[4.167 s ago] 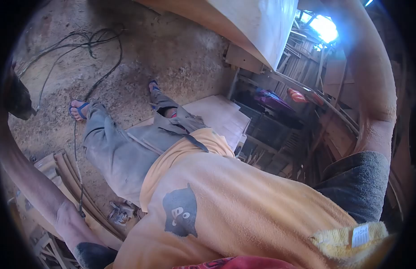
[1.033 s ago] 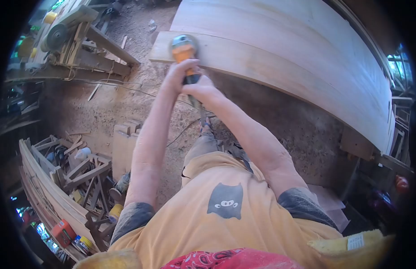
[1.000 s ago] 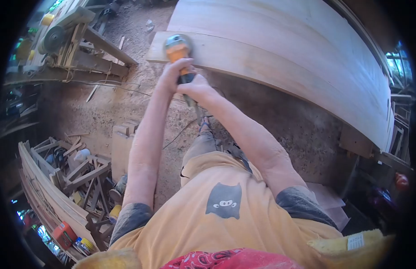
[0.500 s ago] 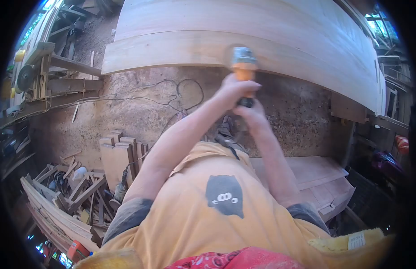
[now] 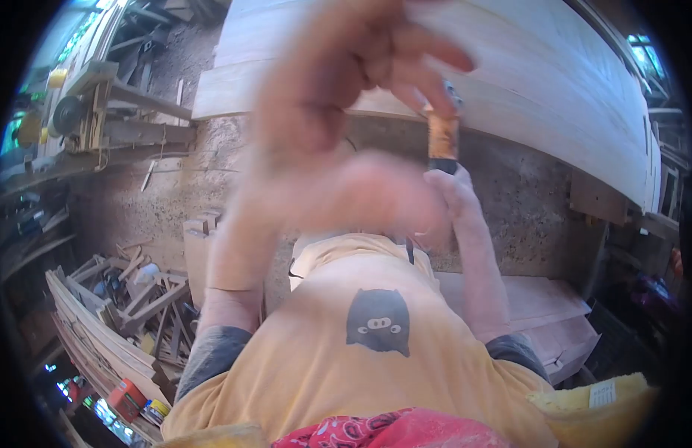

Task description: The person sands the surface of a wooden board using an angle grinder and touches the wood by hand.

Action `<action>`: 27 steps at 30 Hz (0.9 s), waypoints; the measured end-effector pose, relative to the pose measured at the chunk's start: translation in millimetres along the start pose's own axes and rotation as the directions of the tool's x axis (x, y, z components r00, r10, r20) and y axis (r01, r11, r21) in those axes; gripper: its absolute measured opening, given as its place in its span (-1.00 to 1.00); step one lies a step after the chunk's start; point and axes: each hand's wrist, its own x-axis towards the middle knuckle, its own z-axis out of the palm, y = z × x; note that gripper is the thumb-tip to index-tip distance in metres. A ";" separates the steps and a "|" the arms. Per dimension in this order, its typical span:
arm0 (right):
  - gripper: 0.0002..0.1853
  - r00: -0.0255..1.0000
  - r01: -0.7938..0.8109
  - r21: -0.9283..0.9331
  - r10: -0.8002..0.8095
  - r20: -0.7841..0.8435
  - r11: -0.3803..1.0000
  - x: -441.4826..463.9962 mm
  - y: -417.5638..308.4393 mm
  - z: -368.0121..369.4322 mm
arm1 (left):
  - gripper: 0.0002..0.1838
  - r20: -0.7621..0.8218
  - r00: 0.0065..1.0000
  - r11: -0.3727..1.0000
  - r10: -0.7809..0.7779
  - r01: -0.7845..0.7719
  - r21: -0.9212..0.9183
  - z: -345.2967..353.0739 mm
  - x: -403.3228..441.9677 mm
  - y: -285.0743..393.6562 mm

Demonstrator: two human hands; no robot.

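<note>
Your left hand [image 5: 309, 97] has come off the grip and up close to the camera, blurred, fingers and thumb spread wide. Beyond it, your right hand [image 5: 454, 190] closes round the black end of the orange power tool [image 5: 443, 134]; tool's head at the near edge of the pale wooden panel [image 5: 540, 67].

Left hand [image 5: 312, 93], left of the orange-and-black power tool [image 5: 443, 136]: heavily blurred, cut off at the top edge, its fingers partly hiding the tool's metal head. Above the tool, the broad pale wooden panel [image 5: 525, 63] exceeds the top edge; far lower left, markings on the red container [image 5: 126, 399] are illegible.
</note>
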 end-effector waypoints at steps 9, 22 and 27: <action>-0.70 0.987 0.103 -0.060 -0.094 0.132 0.993 65.4 -26.7 167.4 | -0.19 0.404 0.864 0.818 0.301 -0.452 0.357 -84.9 2.6 120.9; -0.73 0.994 0.028 -0.176 -0.009 0.105 0.984 61.2 -30.8 230.8 | -0.29 0.467 0.851 0.786 0.239 -0.452 0.422 -156.6 -11.8 156.0; -0.68 0.996 0.051 -0.125 -0.041 0.079 0.991 51.5 -28.1 234.8 | -0.33 0.426 0.881 0.796 0.204 -0.403 0.452 -167.9 -30.6 140.8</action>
